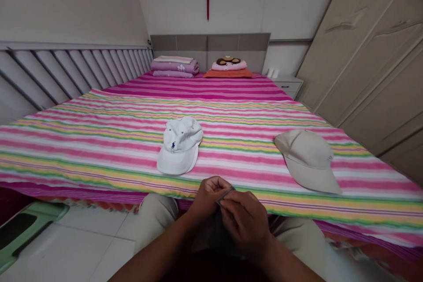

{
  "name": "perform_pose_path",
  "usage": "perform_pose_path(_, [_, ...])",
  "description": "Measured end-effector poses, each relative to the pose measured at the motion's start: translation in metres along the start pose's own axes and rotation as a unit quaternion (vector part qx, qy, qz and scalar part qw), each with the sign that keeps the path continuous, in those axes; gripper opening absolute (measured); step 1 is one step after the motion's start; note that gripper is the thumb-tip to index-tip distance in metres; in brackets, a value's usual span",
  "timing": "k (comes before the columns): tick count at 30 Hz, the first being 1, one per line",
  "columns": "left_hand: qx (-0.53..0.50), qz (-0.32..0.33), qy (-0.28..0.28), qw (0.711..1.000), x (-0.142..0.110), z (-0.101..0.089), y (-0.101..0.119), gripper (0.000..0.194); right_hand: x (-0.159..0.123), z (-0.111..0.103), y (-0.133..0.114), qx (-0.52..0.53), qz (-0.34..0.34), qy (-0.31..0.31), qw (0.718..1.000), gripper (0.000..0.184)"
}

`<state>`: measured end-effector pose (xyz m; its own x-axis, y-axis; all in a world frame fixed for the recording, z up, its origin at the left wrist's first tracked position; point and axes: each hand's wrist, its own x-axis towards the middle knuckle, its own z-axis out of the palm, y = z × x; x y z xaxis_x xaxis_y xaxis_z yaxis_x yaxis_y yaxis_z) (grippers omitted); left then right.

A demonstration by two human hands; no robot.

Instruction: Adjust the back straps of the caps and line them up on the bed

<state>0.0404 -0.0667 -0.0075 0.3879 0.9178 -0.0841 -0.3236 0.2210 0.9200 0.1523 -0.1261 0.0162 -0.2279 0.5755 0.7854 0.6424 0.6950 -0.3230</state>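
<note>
My left hand and my right hand meet at the near edge of the bed, above my lap. Both are closed with fingertips pinched on a dark grey cloth item. A narrow strip of it shows between the fingers; the rest hangs in shadow below, so its kind is hard to make out. Ahead and to the left lies a white cap with a small dark logo, brim toward me, a second brim edge showing under it. A beige cap rests on the right, its brim pointing to the near right.
A striped sheet covers the bed. Folded purple bedding and a pink and orange stack lie by the headboard. A railing runs along the left, a wardrobe along the right. A green stool stands at lower left.
</note>
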Motion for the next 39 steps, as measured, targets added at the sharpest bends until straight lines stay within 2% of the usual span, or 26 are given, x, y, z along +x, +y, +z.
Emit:
perform_pose_path(2, [-0.030, 0.003, -0.016, 0.999, 0.000, -0.001, -0.003, 0.021, -0.002, -0.002, 0.001, 0.018, 0.006, 0.003, 1.000, 0.022])
perform_pose_path(4, [-0.062, -0.005, -0.042, 0.997, -0.001, -0.003, -0.003, 0.020, -0.003, -0.005, 0.006, 0.024, 0.035, 0.031, 0.999, 0.028])
perform_pose_path(6, [-0.079, -0.011, -0.072, 0.994, -0.001, -0.006, -0.001, 0.017, -0.003, -0.007, 0.016, 0.043, 0.116, 0.050, 0.991, 0.031])
perform_pose_path(7, [-0.081, -0.009, -0.086, 0.993, 0.000, -0.007, 0.001, 0.017, -0.003, -0.008, 0.021, 0.077, 0.175, 0.034, 0.981, 0.030])
perform_pose_path(9, [-0.066, -0.008, -0.108, 0.992, 0.001, -0.011, 0.008, 0.016, -0.001, -0.010, 0.033, 0.187, 0.289, -0.048, 0.938, 0.026])
perform_pose_path(11, [-0.042, -0.023, -0.122, 0.991, 0.001, -0.013, 0.016, 0.014, 0.001, -0.010, 0.041, 0.309, 0.366, -0.134, 0.868, 0.029])
perform_pose_path(12, [-0.032, -0.036, -0.130, 0.990, 0.002, -0.014, 0.020, 0.012, 0.002, -0.010, 0.043, 0.360, 0.393, -0.154, 0.832, 0.032])
perform_pose_path(15, [-0.033, -0.086, -0.160, 0.983, 0.003, -0.016, 0.030, 0.014, 0.004, -0.011, 0.043, 0.474, 0.453, -0.141, 0.742, 0.034])
perform_pose_path(16, [-0.044, -0.105, -0.167, 0.979, 0.004, -0.017, 0.033, 0.019, 0.005, -0.012, 0.041, 0.501, 0.463, -0.128, 0.720, 0.033])
perform_pose_path(18, [-0.070, -0.149, -0.173, 0.971, 0.005, -0.018, 0.037, 0.036, 0.007, -0.012, 0.038, 0.535, 0.472, -0.105, 0.693, 0.032])
perform_pose_path(20, [-0.077, -0.175, -0.172, 0.966, 0.006, -0.018, 0.040, 0.045, 0.009, -0.013, 0.036, 0.544, 0.477, -0.091, 0.684, 0.032])
perform_pose_path(25, [0.000, -0.172, -0.156, 0.973, 0.007, -0.015, 0.041, 0.016, 0.012, -0.014, 0.034, 0.526, 0.497, -0.067, 0.687, 0.031])
perform_pose_path(29, [-0.009, -0.185, -0.162, 0.969, 0.008, -0.013, 0.037, 0.012, 0.011, -0.014, 0.035, 0.510, 0.501, -0.068, 0.696, 0.032])
perform_pose_path(35, [-0.045, -0.200, -0.171, 0.964, 0.010, -0.015, 0.029, 0.013, 0.011, -0.011, 0.039, 0.499, 0.481, -0.084, 0.716, 0.034])
perform_pose_path(37, [-0.056, -0.193, -0.165, 0.965, 0.010, -0.017, 0.029, 0.014, 0.010, -0.012, 0.042, 0.509, 0.478, -0.105, 0.707, 0.032])
perform_pose_path(39, [-0.071, -0.175, -0.165, 0.968, 0.011, -0.020, 0.031, 0.017, 0.009, -0.015, 0.048, 0.521, 0.469, -0.156, 0.696, 0.032])
